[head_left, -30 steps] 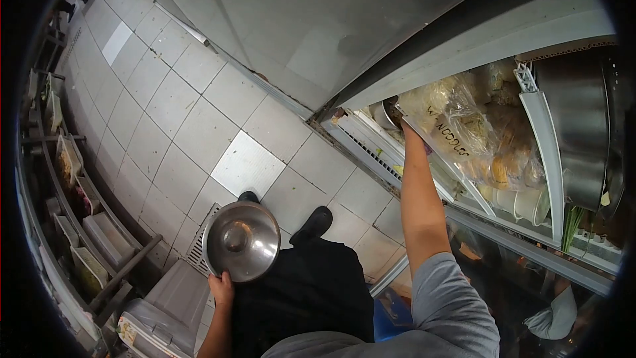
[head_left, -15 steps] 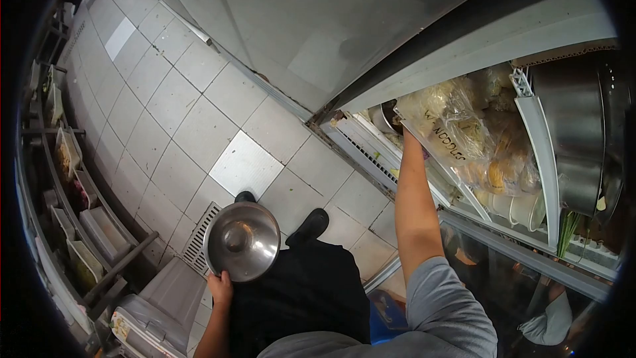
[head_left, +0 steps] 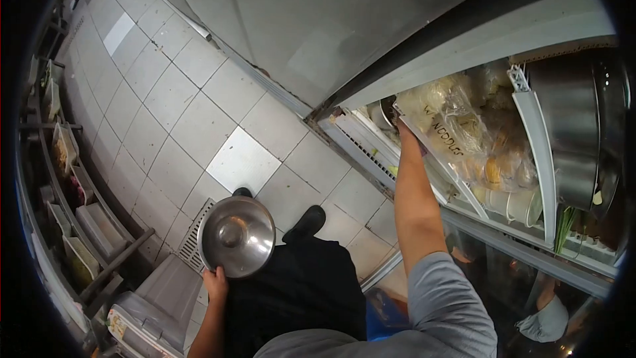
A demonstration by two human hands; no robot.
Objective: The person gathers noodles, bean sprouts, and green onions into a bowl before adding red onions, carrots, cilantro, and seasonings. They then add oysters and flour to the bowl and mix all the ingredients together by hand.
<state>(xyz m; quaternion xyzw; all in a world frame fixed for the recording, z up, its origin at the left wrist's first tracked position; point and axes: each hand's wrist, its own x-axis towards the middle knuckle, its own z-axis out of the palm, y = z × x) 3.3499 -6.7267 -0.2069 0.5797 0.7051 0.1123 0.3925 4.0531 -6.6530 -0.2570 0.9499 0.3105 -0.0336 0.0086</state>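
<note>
A steel mixing bowl (head_left: 257, 252) hangs over the floor at my left side, its inside facing up toward me. My left hand (head_left: 215, 284) is closed on its near rim. On the other side, my right arm stretches into the fridge. The right hand (head_left: 404, 127) is deep in a lower shelf space, beside a metal container (head_left: 377, 114) that shows only in part. Shadow and the shelf edge hide its fingers. Above and to the right of that hand lie clear bags (head_left: 444, 126), one marked with the word "noodles".
A large steel pot (head_left: 566, 132) and green stalks (head_left: 566, 229) sit on the fridge's right side. Food containers (head_left: 83, 258) line a rack at left, with a grey bin (head_left: 159, 301) below. A floor drain (head_left: 193, 242) lies near my feet.
The bowl and my left hand have shifted slightly left in view. My right hand stays in the fridge, a little higher in view.
</note>
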